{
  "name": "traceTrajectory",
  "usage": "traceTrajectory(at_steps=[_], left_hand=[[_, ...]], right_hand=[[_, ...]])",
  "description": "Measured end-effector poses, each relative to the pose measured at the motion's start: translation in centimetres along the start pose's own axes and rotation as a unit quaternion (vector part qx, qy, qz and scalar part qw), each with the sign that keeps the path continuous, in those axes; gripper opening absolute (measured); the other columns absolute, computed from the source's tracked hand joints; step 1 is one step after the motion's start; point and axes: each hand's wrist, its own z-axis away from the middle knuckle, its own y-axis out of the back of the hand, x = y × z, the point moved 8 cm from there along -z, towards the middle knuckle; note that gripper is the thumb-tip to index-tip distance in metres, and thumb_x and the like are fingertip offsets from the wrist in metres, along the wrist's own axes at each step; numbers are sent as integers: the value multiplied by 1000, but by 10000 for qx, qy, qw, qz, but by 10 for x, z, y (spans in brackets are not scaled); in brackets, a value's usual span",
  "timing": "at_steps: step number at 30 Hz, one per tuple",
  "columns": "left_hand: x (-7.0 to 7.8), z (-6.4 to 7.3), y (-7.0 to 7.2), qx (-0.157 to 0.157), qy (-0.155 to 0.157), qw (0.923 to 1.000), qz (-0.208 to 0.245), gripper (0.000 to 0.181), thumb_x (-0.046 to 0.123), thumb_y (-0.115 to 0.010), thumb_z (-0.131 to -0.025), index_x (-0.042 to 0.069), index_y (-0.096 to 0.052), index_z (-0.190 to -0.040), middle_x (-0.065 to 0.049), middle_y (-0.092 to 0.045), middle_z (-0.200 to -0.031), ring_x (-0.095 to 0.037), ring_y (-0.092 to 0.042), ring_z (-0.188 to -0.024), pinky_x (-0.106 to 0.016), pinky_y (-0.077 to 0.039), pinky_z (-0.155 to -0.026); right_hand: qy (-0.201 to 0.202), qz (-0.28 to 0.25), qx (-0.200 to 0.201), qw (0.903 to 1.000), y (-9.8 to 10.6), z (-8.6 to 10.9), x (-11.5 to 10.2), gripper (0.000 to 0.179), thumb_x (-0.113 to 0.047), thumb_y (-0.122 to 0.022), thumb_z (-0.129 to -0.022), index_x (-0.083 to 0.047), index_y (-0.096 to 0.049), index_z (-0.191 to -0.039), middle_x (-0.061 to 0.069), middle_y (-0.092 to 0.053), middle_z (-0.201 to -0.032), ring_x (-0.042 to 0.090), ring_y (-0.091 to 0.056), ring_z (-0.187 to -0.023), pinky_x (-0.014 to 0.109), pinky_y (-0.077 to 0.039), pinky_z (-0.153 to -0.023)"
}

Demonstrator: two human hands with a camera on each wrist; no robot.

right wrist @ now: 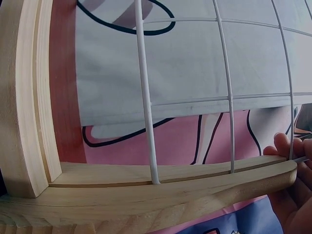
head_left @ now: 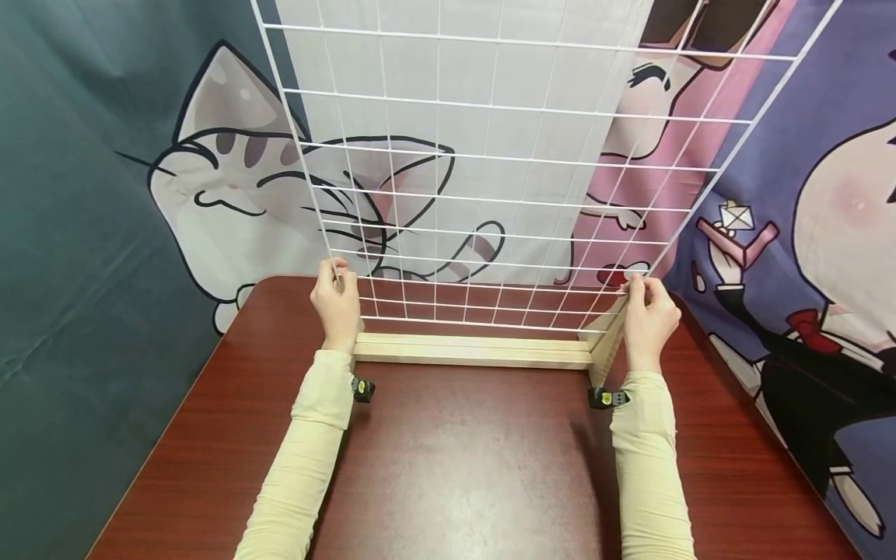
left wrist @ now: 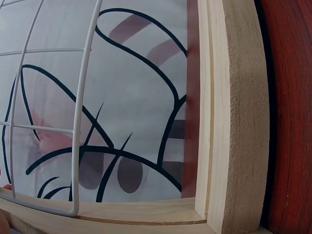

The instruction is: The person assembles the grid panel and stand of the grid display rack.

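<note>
A white wire grid panel (head_left: pixel 467 199) stands upright, tilted, above a pale wooden stand (head_left: pixel 472 351) with a grooved crossbar and side posts. My left hand (head_left: pixel 336 307) grips the panel's left edge wire low down, by the left post. At the right edge my right hand (head_left: pixel 649 320) pinches the wire near the top of the right post (head_left: pixel 603 346). In the right wrist view the panel's lower corner meets the groove of the right post (right wrist: pixel 195 187). The left wrist view has the other corner at the left post (left wrist: pixel 141 212); its exact seating cannot be told. The bottom wire is apart from the crossbar (left wrist: pixel 247 107).
The stand rests on a dark red wooden table (head_left: pixel 476 451). Behind it hangs a cloth backdrop with cartoon cats (head_left: pixel 231 225), with a teal part at the left and a purple part at the right. Small black cameras (head_left: pixel 362 390) are worn at both wrists.
</note>
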Motion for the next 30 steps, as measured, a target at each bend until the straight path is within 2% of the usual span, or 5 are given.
traceTrajectory(at_steps=[4,9,18,22,30], left_hand=[[0,0,0,11,9,10000,20,14,6,-49,-89,-1,-60,-95,-24,-67,-88,-29,-59,-75,-25,-41,-70],[0,0,-1,24,42,10000,16,15,4,-48,-89,-2,-60,-95,-21,-65,-83,-21,-59,-73,-18,-42,-69],[1,0,-2,-17,94,9999,47,16,4,-47,-91,-2,-60,-97,-20,-64,-83,-9,-54,-72,-18,-42,-70],[1,1,-2,-43,105,9999,67,16,5,-47,-91,-3,-60,-98,-20,-63,-85,-11,-55,-74,-20,-42,-71],[0,2,-3,-86,45,10000,5,18,7,-46,-93,-2,-59,-99,-23,-64,-91,-24,-58,-78,-29,-44,-74]], right_hand=[[-5,-29,8,10000,0,0,2,28,-26,-58,-95,-3,-71,-86,-48,-46,-63,-28,-43,-64,10,-30,-69],[39,-61,33,10000,0,0,2,28,-26,-59,-95,-3,-71,-86,-49,-46,-64,-28,-43,-64,10,-30,-68],[37,-134,20,9999,-1,-1,2,29,-26,-58,-95,-2,-71,-86,-49,-45,-63,-26,-43,-61,9,-29,-67],[-4,-194,6,9998,-1,-1,3,29,-26,-58,-95,-1,-71,-86,-46,-47,-63,-26,-44,-62,8,-30,-68],[-59,-345,-2,9994,-1,-1,5,26,-22,-59,-94,0,-70,-86,-46,-48,-61,-24,-45,-60,8,-31,-67]])
